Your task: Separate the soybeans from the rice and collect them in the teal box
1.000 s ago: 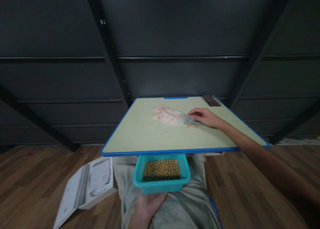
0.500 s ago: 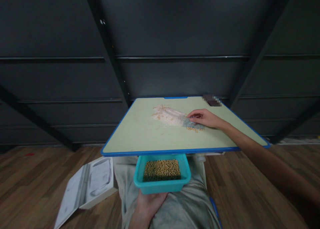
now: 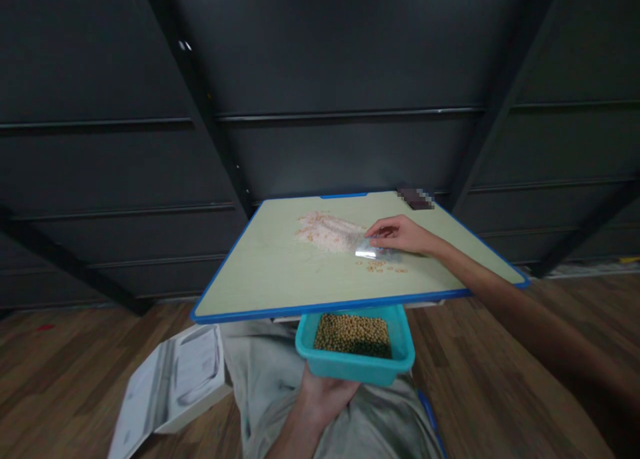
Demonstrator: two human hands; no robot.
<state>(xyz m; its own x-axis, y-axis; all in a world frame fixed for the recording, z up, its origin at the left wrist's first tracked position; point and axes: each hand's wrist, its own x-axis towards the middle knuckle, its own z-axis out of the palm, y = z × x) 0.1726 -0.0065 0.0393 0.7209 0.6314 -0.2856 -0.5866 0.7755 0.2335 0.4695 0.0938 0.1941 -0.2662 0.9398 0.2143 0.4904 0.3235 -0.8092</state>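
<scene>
My left hand (image 3: 327,393) holds a teal plastic basket (image 3: 353,364) from below, just under the table's front edge. Round tan beans (image 3: 353,332) cover its bottom. Over the tabletop, my right hand (image 3: 404,235) pinches a clear, shiny piece of plastic (image 3: 369,251), whose exact kind I cannot make out. Several loose beans (image 3: 376,267) lie in front of that plastic, on the near side. To its left spreads a heap of pale, fine grains (image 3: 327,233) with more tan beans mixed in.
The low table (image 3: 260,272) has a pale top and a blue rim. A dark flat object (image 3: 416,199) lies at its far right corner. On the wooden floor to the left stands an open white box (image 3: 187,372). A dark panelled wall (image 3: 350,152) rises behind.
My left hand has shifted the basket to the right along the table edge. The plastic has tilted and catches light, and the loose beans lie nearer the front edge, more spread out.
</scene>
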